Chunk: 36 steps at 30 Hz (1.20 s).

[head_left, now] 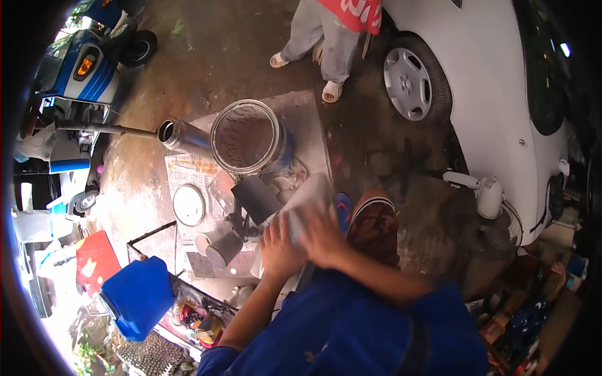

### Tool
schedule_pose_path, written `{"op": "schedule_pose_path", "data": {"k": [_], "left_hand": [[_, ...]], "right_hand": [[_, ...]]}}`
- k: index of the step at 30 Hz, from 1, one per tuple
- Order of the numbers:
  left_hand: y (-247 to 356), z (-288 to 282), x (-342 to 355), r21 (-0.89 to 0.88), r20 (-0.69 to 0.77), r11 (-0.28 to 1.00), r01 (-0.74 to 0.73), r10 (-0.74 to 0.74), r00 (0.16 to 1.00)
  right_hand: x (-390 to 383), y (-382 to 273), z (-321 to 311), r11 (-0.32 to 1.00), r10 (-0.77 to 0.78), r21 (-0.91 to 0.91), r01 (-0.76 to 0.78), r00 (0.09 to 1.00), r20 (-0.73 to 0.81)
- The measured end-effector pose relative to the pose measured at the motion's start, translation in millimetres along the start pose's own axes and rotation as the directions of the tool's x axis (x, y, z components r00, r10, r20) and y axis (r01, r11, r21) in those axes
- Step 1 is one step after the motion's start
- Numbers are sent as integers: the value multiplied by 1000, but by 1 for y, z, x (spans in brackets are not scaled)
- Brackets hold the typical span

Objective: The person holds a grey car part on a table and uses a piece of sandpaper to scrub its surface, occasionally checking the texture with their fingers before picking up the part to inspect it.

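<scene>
A pale grey, smooth, long panel [311,195] lies across my lap and reaches away from me. My left hand [281,247] rests over its near part, fingers laid across the surface and curled onto it. Beside it, my right hand [321,237] is on the same panel, smeared by motion; its fingers and anything under them cannot be made out. Just beyond my left hand is a dark grey square sheet [257,199]. A large open pail [287,147] with a paint-streaked inside stands farther away.
On the floor sheet lie a silver cylinder [191,139], a round lid [189,205] and a small grey can [224,249]. Left is a blue container [139,297]. A white car [483,81] and a white fan [490,197] stand right. A person [335,37] stands ahead.
</scene>
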<state>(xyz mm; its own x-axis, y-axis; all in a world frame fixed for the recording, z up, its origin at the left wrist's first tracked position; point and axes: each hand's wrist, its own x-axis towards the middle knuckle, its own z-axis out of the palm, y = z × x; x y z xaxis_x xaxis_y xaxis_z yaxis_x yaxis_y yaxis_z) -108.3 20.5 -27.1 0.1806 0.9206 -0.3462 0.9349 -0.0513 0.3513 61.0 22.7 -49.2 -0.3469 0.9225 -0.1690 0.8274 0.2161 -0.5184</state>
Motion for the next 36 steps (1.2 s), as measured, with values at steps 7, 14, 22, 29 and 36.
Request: {"op": "schedule_pose_path", "data": {"k": [7, 14, 22, 29, 36], "left_hand": [[11, -9, 1, 59, -36, 998, -11, 13, 999], [8, -5, 0, 39, -57, 999, -35, 38, 998], [-1, 2, -3, 34, -65, 999, -12, 14, 998], [-13, 16, -2, 56, -103, 998, -41, 47, 994], [8, -4, 1, 57, -15, 998, -34, 35, 999]], "right_hand": [[63, 48, -1, 973, 228, -16, -230, 970, -79], [42, 40, 5, 981, 192, -15, -193, 979, -73], [1, -1, 4, 999, -20, -40, 20, 1000, -1], [-22, -10, 21, 994, 63, 93, -64, 998, 18], [22, 53, 53, 981, 194, 30, -192, 974, -113]]}}
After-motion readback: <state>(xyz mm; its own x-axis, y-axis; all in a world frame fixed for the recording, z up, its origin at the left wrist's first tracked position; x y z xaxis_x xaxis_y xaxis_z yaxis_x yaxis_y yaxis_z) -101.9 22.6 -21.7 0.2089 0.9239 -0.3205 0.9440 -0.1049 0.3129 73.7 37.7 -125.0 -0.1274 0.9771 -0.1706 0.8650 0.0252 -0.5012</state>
